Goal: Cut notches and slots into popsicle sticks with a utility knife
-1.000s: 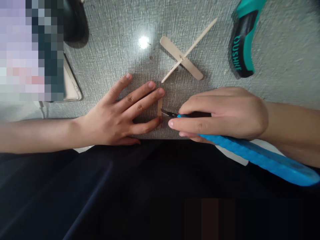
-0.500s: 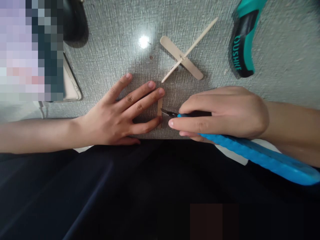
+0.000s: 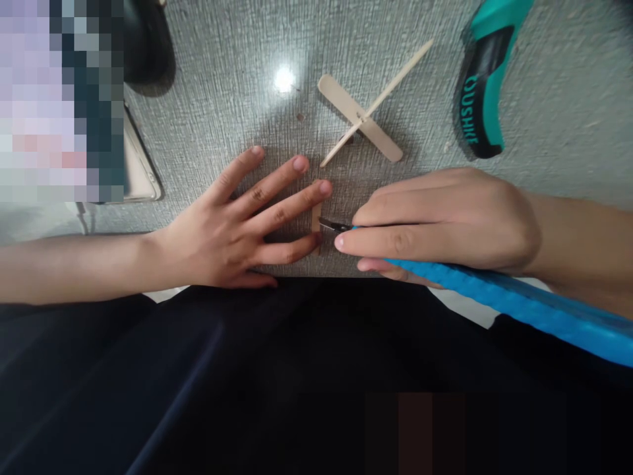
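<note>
My left hand (image 3: 232, 224) lies flat with its fingers spread, two fingertips pressing on a short piece of flat wooden stick (image 3: 316, 210) near the table's front edge. Part of that piece is hidden under those fingers. In my right hand (image 3: 445, 214) is a blue utility knife (image 3: 487, 290), its fingers closed round the handle. The knife's narrow dark blade (image 3: 328, 225) points left, its tip at the right edge of the wooden piece. Whether the blade cuts into the wood I cannot tell.
Beyond the hands, a rounded wooden stick (image 3: 341, 100) is crossed by a thin pointed stick (image 3: 395, 80). A teal and black handle (image 3: 487, 86) lies at the upper right. At the left are a dark rounded object (image 3: 148, 46) and a phone-like device (image 3: 141, 161) with a cable on the textured table (image 3: 222, 79).
The knife and right hand have shifted slightly, and the handle's rear end now reaches the right edge of view. The left hand stays nearly still on the wooden piece.
</note>
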`<state>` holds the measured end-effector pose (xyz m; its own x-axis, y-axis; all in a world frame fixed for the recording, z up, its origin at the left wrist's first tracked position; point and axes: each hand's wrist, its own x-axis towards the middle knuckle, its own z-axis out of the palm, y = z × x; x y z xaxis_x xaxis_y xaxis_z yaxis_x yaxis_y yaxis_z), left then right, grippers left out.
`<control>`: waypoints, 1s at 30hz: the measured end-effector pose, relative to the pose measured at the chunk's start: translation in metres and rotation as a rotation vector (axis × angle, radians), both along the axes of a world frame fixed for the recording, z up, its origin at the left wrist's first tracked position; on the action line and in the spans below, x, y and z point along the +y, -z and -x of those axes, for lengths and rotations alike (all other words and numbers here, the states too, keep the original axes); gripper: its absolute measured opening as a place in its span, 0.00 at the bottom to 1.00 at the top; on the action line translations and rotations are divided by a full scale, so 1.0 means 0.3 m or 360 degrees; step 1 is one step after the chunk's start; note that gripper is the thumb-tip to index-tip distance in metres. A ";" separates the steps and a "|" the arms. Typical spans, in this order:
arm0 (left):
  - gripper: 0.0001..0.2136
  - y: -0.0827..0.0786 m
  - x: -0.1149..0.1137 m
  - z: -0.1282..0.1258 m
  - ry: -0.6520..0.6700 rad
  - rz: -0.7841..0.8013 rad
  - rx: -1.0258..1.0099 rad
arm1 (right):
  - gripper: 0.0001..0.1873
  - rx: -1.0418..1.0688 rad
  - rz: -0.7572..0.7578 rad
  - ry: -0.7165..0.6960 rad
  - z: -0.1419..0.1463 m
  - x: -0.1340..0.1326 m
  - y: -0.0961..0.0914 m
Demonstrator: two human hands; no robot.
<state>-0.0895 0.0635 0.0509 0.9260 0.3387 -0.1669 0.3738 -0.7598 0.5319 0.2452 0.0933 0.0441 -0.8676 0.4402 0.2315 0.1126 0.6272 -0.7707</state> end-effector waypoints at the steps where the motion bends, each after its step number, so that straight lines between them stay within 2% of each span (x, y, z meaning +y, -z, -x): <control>1: 0.37 0.001 -0.001 0.000 0.0007 -0.0026 0.0016 | 0.10 -0.0006 0.0007 -0.0021 -0.001 0.005 0.002; 7: 0.52 0.002 -0.008 0.000 0.0018 -0.0391 -0.0040 | 0.11 0.0005 0.0009 -0.0066 -0.009 0.024 0.005; 15: 0.49 -0.017 -0.005 0.005 0.0019 -0.0393 -0.0016 | 0.11 -0.0135 0.0081 -0.0044 -0.011 0.022 -0.016; 22: 0.41 -0.038 0.008 -0.001 0.0023 -0.0093 0.0092 | 0.08 -0.0041 -0.0043 -0.0017 -0.003 0.023 -0.007; 26: 0.43 -0.021 0.003 0.006 -0.0003 -0.0147 0.0043 | 0.09 -0.0120 -0.0021 -0.0086 -0.010 0.030 -0.005; 30: 0.49 -0.004 0.005 0.013 0.0024 -0.0225 -0.0045 | 0.11 -0.0063 -0.0056 -0.0025 -0.024 0.022 0.002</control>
